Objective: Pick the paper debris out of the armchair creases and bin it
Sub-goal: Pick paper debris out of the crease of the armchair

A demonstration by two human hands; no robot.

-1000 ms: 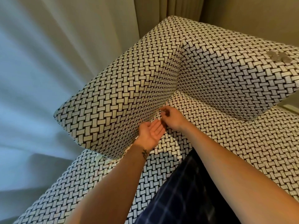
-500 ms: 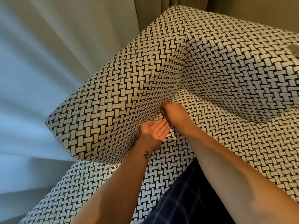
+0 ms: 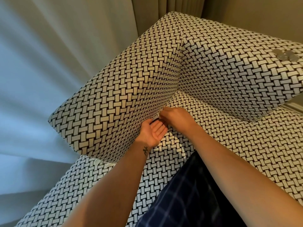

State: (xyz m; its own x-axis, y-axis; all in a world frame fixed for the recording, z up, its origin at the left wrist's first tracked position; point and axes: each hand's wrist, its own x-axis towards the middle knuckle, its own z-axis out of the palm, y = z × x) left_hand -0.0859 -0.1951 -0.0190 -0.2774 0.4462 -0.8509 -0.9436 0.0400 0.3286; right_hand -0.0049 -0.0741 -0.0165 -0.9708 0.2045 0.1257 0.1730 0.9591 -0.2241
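Paper debris (image 3: 158,114) (barely visible) beside fingers (image 3: 164,113) of right hand (image 3: 177,117).

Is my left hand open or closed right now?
Open: the left hand lies palm up, fingers relaxed, against the black-and-white woven armchair.

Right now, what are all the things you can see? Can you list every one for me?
armchair: one, black-and-white woven pattern, fills the middle of the view
paper scraps: at least two, white, in the crease under the front end of the chair's arm
round discs: about three, silver-grey, perhaps coins, on top of the chair at far right
curtain: one, pale grey, behind the chair on the left
checked cloth: one, dark blue, at the bottom, likely the person's clothing
left hand: one, palm up and open, beside the crease
right hand: one, fingertips at the crease, what it holds is hidden
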